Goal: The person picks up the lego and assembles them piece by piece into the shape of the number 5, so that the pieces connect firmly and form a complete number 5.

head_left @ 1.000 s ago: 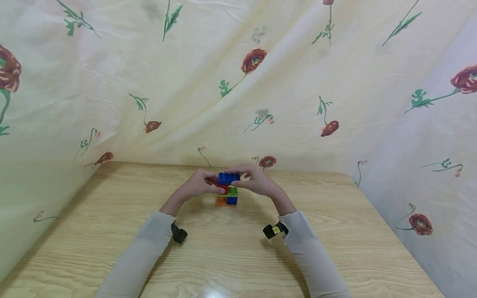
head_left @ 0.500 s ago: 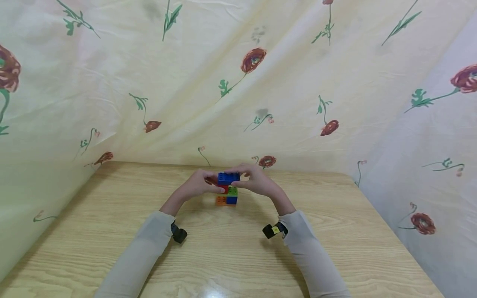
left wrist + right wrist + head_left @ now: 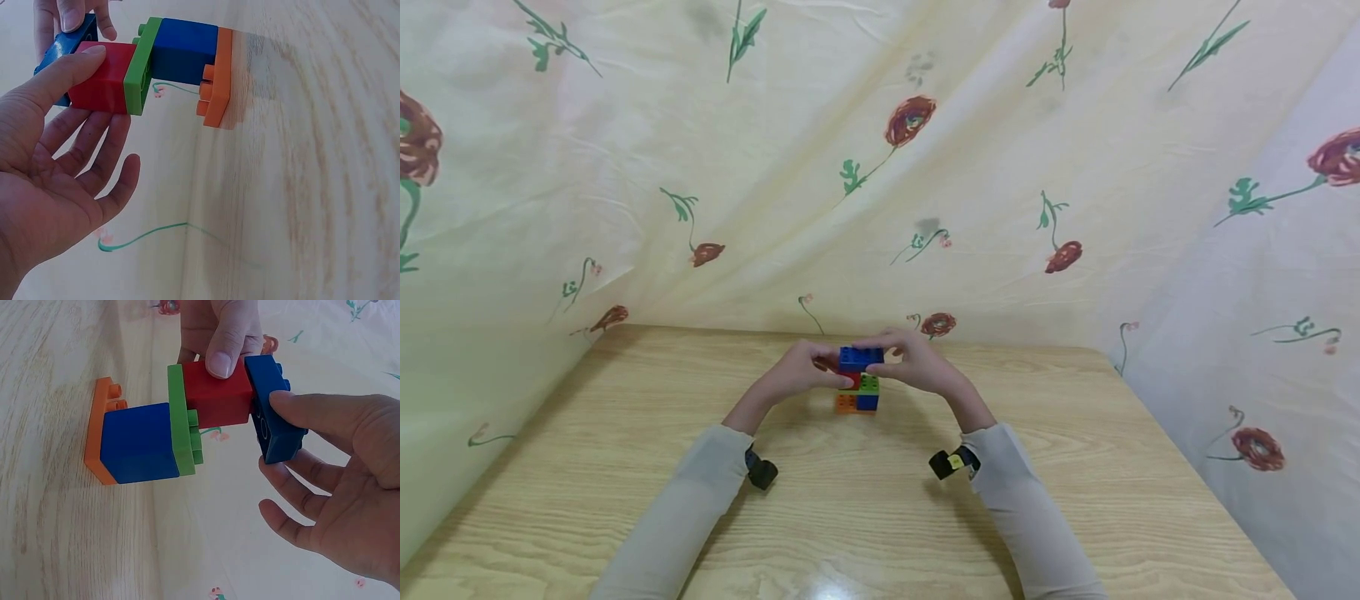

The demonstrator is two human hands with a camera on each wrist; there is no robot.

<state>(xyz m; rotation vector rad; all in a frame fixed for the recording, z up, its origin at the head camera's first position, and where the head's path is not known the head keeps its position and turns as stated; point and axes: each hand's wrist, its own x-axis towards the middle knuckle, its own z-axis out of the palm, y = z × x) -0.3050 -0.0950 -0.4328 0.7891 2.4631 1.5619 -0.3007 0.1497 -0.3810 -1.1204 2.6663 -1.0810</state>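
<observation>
A small brick stack (image 3: pixel 858 393) stands on the wooden table (image 3: pixel 865 517): an orange plate (image 3: pixel 99 434) at the bottom, a blue brick (image 3: pixel 137 444), a green plate (image 3: pixel 180 422) and a red brick (image 3: pixel 215 400). My left hand (image 3: pixel 796 379) pinches the red brick, thumb (image 3: pixel 59 78) on its near face. My right hand (image 3: pixel 919 367) pinches a dark blue brick (image 3: pixel 275 422) that sits slightly tilted on top of the red brick. Its thumb (image 3: pixel 325 415) is on one side and its fingers (image 3: pixel 69 15) on the other.
Floral cloth (image 3: pixel 880 167) hangs behind the table and on both sides, closing it in. A black wrist strap shows on each sleeve, the left strap (image 3: pixel 761 471) and the right strap (image 3: pixel 951 463). Bare wood lies all round the stack.
</observation>
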